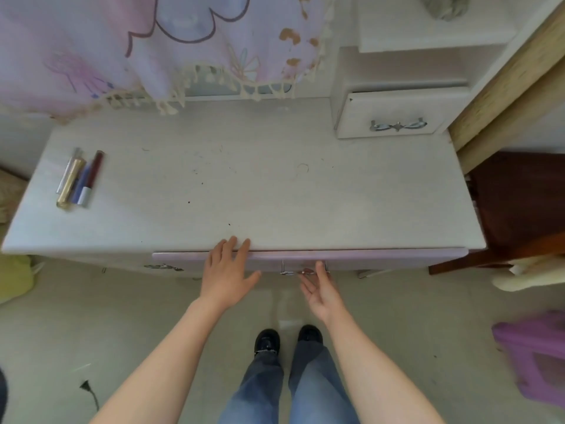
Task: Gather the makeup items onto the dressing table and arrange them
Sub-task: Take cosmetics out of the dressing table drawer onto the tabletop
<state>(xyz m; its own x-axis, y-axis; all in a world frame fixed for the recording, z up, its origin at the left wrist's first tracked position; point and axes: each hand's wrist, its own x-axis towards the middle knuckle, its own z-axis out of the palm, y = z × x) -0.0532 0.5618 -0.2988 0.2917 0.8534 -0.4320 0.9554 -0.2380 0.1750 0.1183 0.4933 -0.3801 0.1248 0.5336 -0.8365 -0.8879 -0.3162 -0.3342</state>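
My left hand (227, 272) lies flat with its fingers spread. The fingertips rest over the top edge of the pink drawer front (382, 257), where it meets the dressing table (275, 194). I judge this hand is placed to steady or push the drawer.

My right hand (321, 290) is palm up with loose, nearly straight fingers. One fingertip touches the metal handle (301, 271) without closing round it. That looks like a hand set for working the drawer, most likely to look for more items.

The makeup items (79, 179) are well apart from both hands, on the far left of the tabletop. They are slim tubes and pencils lying side by side, touching. Their long axes run parallel, front to back, with the far ends leaning slightly right. Grouped this way, they read as already arranged.
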